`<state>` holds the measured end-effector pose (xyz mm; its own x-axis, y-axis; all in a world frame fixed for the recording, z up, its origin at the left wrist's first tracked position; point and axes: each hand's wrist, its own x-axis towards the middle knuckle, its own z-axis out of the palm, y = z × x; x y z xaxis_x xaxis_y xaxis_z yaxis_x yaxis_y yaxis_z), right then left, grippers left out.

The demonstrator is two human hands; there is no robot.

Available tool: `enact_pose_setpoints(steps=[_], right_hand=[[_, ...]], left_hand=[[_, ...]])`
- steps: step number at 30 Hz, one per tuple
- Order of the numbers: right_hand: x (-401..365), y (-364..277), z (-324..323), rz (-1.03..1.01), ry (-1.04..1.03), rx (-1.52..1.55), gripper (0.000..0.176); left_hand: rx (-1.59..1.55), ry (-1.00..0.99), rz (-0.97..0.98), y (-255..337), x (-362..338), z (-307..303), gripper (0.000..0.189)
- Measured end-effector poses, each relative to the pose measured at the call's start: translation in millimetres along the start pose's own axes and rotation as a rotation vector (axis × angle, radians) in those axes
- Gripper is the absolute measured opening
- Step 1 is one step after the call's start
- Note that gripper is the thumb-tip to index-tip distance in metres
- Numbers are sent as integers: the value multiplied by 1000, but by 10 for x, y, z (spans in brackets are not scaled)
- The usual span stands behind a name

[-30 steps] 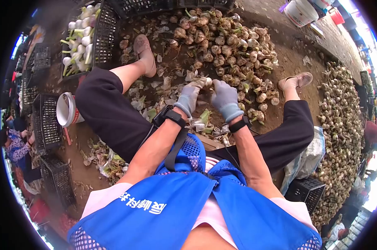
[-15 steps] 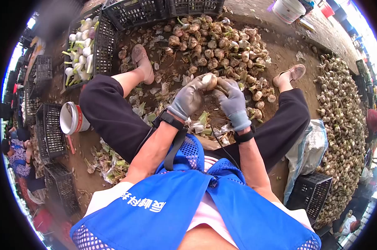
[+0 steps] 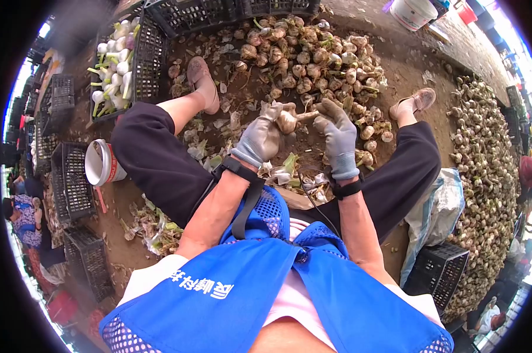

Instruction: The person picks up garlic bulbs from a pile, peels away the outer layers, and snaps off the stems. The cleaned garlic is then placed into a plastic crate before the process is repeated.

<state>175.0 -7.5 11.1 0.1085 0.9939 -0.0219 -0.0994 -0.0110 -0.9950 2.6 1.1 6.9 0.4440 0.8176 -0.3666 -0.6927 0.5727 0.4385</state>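
My left hand (image 3: 262,140), in a grey-coated work glove, is closed around a garlic bulb (image 3: 286,122) with dirty brown skin. The bulb's stem (image 3: 306,116) points right, towards my right hand (image 3: 339,140). That hand wears a matching glove; its thumb and forefinger are apart on either side of the stem's end, and I cannot make out any contact. Below the hands lie garlic peelings and leaf scraps (image 3: 285,170). Beyond them spreads a pile of unpeeled garlic bulbs (image 3: 313,56) on the soil.
At upper left, a black crate (image 3: 148,69) holds white, cleaned garlic with green stems. A white bucket (image 3: 104,165) stands by my left knee. Right of me are a plastic sack (image 3: 433,203), a black crate (image 3: 437,272) and a large garlic heap (image 3: 483,176). Another person (image 3: 26,215) sits far left.
The pale bulb end that faced up between both hands is replaced in view by a brown bulb with its stem pointing right. My right hand has moved slightly right, its fingers spreading.
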Motion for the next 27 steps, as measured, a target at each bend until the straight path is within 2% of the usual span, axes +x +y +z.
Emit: enact_pose_setpoints(steps=[2, 3, 4, 6, 10, 11, 21, 27], right_hand=[[-31, -43, 32, 204, 145, 309, 37], [-50, -40, 41, 317, 179, 331, 35], [-74, -28, 44, 319, 179, 332, 35], [-119, 3, 50, 571, 22, 395, 29], [-58, -6, 197, 446, -22, 220, 18], [-62, -69, 236, 431, 13, 282, 17], [30, -24, 200, 470, -84, 151, 14], [34, -15, 219, 368, -229, 282, 17]], left_hand=[[-37, 26, 24, -27, -15, -1, 33], [-30, 14, 29, -34, -25, 4, 32], [-21, 3, 34, -38, -27, 9, 32], [0, -45, 89, -60, 43, -32, 32], [133, -142, 239, -151, 143, -189, 32], [145, -119, 256, -154, 148, -178, 33], [-101, -12, 106, -134, 85, -82, 27], [-84, -5, 117, -158, 66, -154, 25]])
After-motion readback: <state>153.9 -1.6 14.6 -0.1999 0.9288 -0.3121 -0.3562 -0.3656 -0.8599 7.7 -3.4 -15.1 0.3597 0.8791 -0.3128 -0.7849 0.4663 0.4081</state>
